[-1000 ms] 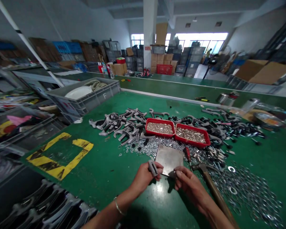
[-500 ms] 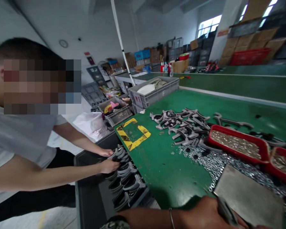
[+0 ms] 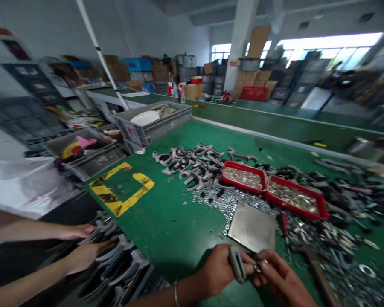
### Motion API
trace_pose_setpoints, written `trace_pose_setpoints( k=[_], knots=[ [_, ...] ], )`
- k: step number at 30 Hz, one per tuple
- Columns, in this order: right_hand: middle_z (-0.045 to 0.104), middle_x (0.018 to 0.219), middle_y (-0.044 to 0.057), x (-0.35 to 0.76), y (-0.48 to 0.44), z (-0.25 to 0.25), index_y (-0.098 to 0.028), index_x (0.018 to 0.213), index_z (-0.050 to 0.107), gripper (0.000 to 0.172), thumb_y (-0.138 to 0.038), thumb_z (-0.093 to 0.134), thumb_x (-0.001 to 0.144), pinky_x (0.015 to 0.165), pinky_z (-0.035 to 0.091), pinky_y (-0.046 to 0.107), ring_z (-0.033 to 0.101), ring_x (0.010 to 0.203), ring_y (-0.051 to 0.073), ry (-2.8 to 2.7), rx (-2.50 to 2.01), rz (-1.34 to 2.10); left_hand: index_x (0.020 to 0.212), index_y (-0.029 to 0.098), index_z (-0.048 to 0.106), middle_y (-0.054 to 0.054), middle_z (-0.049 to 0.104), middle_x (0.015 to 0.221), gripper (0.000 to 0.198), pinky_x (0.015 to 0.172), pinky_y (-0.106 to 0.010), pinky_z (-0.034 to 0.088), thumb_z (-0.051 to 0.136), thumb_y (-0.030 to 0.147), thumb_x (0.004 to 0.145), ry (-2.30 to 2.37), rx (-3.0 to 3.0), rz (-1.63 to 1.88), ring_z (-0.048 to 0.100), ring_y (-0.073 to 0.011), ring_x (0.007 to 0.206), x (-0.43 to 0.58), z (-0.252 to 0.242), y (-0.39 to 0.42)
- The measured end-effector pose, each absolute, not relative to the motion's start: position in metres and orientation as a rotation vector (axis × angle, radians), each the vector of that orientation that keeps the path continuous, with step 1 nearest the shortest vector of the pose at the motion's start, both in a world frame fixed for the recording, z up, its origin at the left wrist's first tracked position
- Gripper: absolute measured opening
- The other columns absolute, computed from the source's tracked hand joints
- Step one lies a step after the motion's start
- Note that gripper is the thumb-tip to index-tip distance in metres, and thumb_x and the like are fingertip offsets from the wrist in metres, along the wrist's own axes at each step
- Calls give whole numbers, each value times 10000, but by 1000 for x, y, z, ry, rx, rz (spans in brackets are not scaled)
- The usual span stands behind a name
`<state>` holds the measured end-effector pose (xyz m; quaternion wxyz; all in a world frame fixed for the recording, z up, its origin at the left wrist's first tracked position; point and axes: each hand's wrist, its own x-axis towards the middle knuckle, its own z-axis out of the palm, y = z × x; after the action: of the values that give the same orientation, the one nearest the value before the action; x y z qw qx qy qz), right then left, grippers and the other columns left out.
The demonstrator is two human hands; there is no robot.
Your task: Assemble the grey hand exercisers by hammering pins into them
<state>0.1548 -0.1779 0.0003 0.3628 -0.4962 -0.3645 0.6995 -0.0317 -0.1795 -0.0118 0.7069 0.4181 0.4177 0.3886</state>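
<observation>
At the bottom of the view my left hand (image 3: 218, 269) grips a grey metal part (image 3: 237, 263) with a slot in it. My right hand (image 3: 283, 277) pinches a small shiny piece (image 3: 257, 267) against the near end of that part; its exact shape is too small to tell. Just beyond both hands lies a flat steel plate (image 3: 252, 227). Loose washers (image 3: 216, 204) spread behind the plate. Two red trays (image 3: 243, 177) of small metal pieces stand behind them, with a heap of grey clamp-like parts (image 3: 195, 164) to their left.
Another person's hands (image 3: 85, 251) reach into a dark crate of grey parts (image 3: 128, 260) at the lower left. A hammer (image 3: 318, 273) lies right of my right hand. Yellow tape (image 3: 118, 207) marks the green table (image 3: 179, 230). A grey bin (image 3: 153, 128) stands at its far left.
The view has swung right, bringing my right hand, the second red tray and the hammer into fuller sight. My hands are now together at the grey part. The other person's head has left the view.
</observation>
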Motion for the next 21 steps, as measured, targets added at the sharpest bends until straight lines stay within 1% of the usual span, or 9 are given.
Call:
trace_pose_setpoints(
  k=[2,3,5,7,9,11,14,17,21],
  knots=[
    [674,748,11,155,-177,10,-260,925,708,309,-480,786,721,689,523,314,641,718,194,-1042,-1279,1644,886,165,769,-51,665,818,206,685,-249,470,739,323,757,1006,1150,901,605,-155,727,-33,-12,-179],
    [686,801,14,158,-176,13,-264,969,706,325,-474,780,732,725,525,322,649,769,203,-1093,-1291,1581,919,177,756,-54,667,885,186,738,-257,472,721,264,759,1032,1262,891,612,-169,794,-34,-13,-178],
    [698,865,24,170,-174,19,-263,1021,703,349,-478,758,752,772,527,346,660,828,226,-1194,-1331,1503,1058,196,694,-54,656,994,345,827,-279,462,678,140,719,1060,1411,807,607,-193,912,-39,-14,-174],
    [705,863,29,184,-173,25,-256,1030,702,328,-478,717,790,786,524,360,670,832,238,-1282,-1394,1430,1195,208,588,-46,644,1010,529,796,-278,469,598,71,685,1062,1409,719,606,-182,885,-45,-13,-166],
    [707,840,27,195,-174,29,-252,1030,700,303,-467,688,817,789,524,367,676,817,241,-1349,-1449,1350,1244,211,504,-31,632,963,567,674,-247,468,528,72,695,1022,1313,707,596,-143,745,-48,-10,-156],
    [711,856,30,198,-176,32,-250,1033,692,296,-463,675,828,795,530,374,680,823,246,-1370,-1459,1300,1186,205,483,-17,627,912,474,566,-216,430,503,103,724,979,1224,765,555,-111,623,-44,-7,-147],
    [715,913,44,187,-179,30,-239,1030,678,299,-459,678,827,809,536,384,685,850,252,-1304,-1435,1299,1049,195,492,1,621,852,336,580,-205,414,540,115,725,958,1222,863,539,-107,637,-30,-4,-136],
    [711,942,54,170,-183,23,-230,1026,660,287,-443,683,835,832,532,399,684,872,256,-1197,-1395,1292,1015,195,504,29,586,784,330,607,-199,397,536,85,705,993,1241,897,520,-103,651,-15,-6,-132],
    [704,1024,76,159,-187,11,-238,1073,622,280,-446,625,884,849,536,426,682,915,264,-1141,-1323,1309,995,207,484,66,506,682,324,529,-188,350,511,80,699,1089,1147,898,464,-94,555,-9,-11,-133]
  ],
)
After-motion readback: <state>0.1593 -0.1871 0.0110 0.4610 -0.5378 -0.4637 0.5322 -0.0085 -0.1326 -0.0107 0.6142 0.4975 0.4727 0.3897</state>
